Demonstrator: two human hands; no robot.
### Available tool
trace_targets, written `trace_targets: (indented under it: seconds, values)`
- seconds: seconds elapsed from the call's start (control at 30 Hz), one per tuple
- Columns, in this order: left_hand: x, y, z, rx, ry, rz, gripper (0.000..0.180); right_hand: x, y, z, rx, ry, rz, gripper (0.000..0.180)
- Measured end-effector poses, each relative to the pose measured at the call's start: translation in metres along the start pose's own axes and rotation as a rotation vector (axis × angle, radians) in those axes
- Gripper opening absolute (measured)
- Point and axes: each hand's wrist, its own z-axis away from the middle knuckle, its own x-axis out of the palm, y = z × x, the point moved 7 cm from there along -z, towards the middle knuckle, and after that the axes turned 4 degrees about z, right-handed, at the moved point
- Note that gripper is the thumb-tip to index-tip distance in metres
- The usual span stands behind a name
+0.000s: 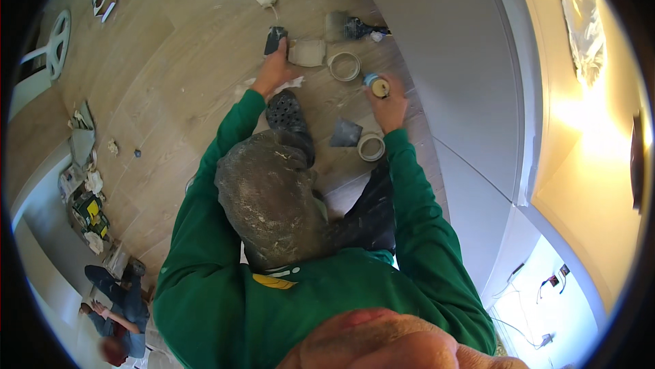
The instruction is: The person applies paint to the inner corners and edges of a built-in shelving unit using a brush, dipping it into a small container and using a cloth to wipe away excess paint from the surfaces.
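Observation:
My left hand reaches out over the wooden floor and grips the black handle of a putty knife, whose blade lies by a pale smeared pad. My right hand holds a small round tin with a blue side and a light lid. Green sleeves cover both arms. A dusty knee and a black perforated clog sit between them.
Two rolls of tape lie on the floor, with a dark scraper blade and a brush near a grey wall panel. Paper scraps and debris lie at the left. Another person sits at lower left.

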Motion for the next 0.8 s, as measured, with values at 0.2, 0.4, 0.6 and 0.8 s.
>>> trace_targets:
  seconds: [0.2,0.4,0.6,0.8]
  values:
    - [-0.032,0.117,0.079,0.612,-0.179,0.177,0.062,0.01,-0.056,0.007,0.043,-0.345,0.047,0.073]
    - [-0.035,0.168,0.108,0.812,-0.374,0.081,0.054,0.009,-0.112,-0.004,-0.034,-0.588,-0.058,0.091]
    - [-0.06,0.154,0.115,0.762,-0.162,0.254,0.047,0.005,-0.112,0.012,-0.069,-0.596,-0.153,0.083]
    - [-0.056,0.152,0.125,0.783,-0.258,-0.141,0.044,0.038,-0.09,0.031,-0.134,-0.642,-0.033,0.078]
